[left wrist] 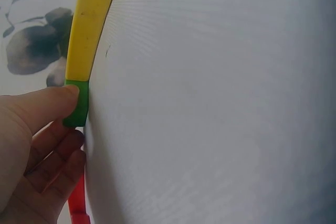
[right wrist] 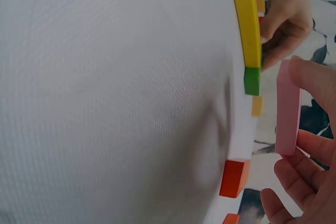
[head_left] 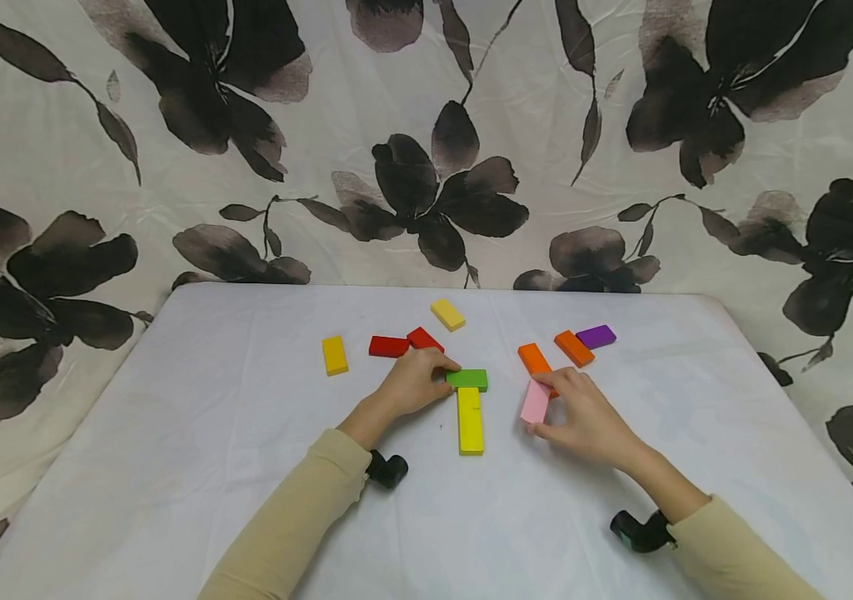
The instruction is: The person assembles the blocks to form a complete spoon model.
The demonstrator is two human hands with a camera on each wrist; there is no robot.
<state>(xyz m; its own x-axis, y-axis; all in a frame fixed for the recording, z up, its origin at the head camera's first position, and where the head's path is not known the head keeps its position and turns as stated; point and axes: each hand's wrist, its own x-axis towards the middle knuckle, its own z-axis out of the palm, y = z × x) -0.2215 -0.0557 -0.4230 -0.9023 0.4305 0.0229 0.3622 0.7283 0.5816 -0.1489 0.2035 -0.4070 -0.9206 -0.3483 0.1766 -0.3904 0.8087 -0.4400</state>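
Note:
My left hand (head_left: 415,381) pinches the left end of a green block (head_left: 471,380), with the thumb on its near side in the left wrist view. The green block lies crosswise at the far end of a long yellow block (head_left: 470,425), the two forming a T shape on the table. To the right, a pink block (head_left: 535,402) is held by its ends between the thumb and fingers of my right hand (head_left: 584,417). In the right wrist view the pink block (right wrist: 287,108) hangs above the tabletop. Just behind it, an orange block (head_left: 533,358) is partly covered.
Two red blocks (head_left: 389,347) lie behind my left hand. A yellow-orange block (head_left: 335,356) stands off left, and a pale yellow block (head_left: 447,315) lies near the back edge. Another orange block (head_left: 574,348) adjoins a purple block (head_left: 596,337). The white tabletop (head_left: 209,433) meets a flowered cloth behind.

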